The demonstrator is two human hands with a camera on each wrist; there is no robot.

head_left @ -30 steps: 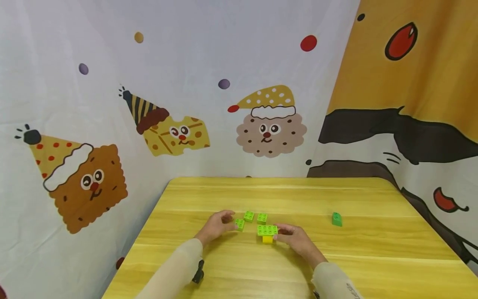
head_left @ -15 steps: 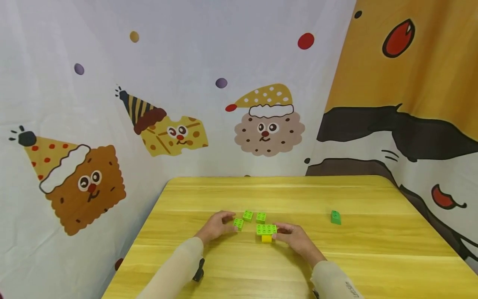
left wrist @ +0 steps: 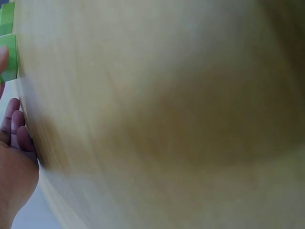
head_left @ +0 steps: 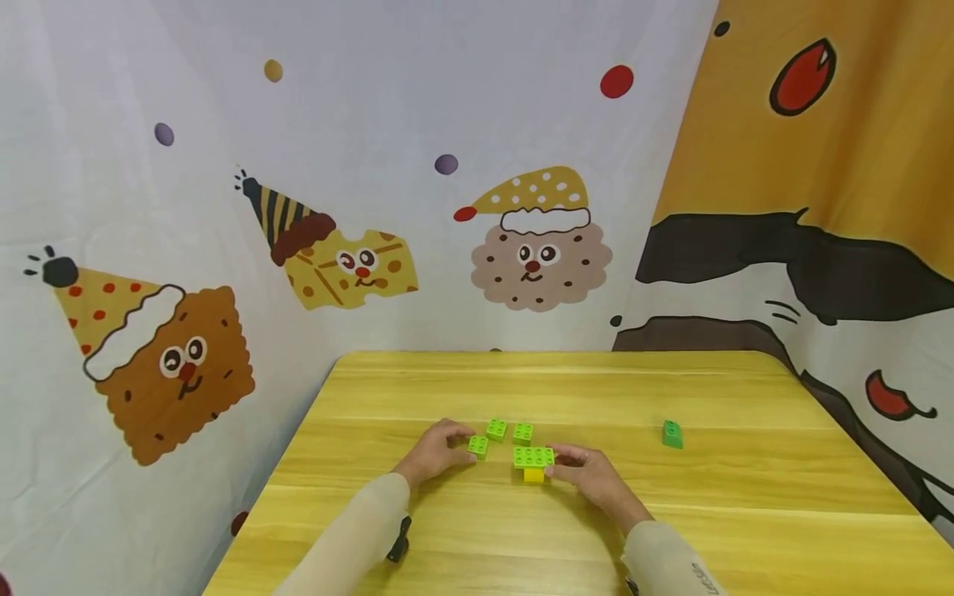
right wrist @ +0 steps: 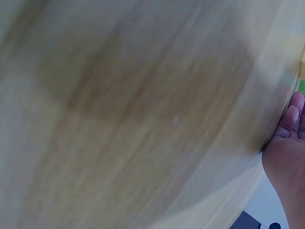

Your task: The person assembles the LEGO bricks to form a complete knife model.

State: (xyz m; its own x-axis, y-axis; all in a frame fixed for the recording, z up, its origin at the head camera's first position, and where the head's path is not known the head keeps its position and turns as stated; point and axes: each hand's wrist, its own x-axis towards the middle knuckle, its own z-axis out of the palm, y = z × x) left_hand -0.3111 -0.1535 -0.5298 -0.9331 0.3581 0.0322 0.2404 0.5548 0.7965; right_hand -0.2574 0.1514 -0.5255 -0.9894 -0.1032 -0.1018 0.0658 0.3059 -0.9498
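Observation:
In the head view my left hand [head_left: 436, 449] is at a small lime-green toy brick [head_left: 478, 448], thumb on its near side and a finger at its far edge. The left wrist view shows the thumb over the face of that brick [left wrist: 8, 59]. My right hand [head_left: 589, 474] grips the right end of a long lime-green brick [head_left: 533, 457], which sits on top of a yellow brick [head_left: 533, 476]. Just behind lie two more small lime-green bricks, one left [head_left: 496, 430] and one right [head_left: 523, 434]. The right wrist view catches only part of the right hand [right wrist: 288, 143].
A darker green brick [head_left: 672, 434] with a sloped side stands apart at the right of the wooden table [head_left: 596, 389]. Behind the table hangs a white curtain [head_left: 373, 99] printed with cartoon biscuits and cheese. A dark device [head_left: 399, 542] is strapped at the left wrist.
My left fingers have moved slightly right and closed in on the small lime-green brick. The right hand and its brick stack stay in place; the head view shifts a little.

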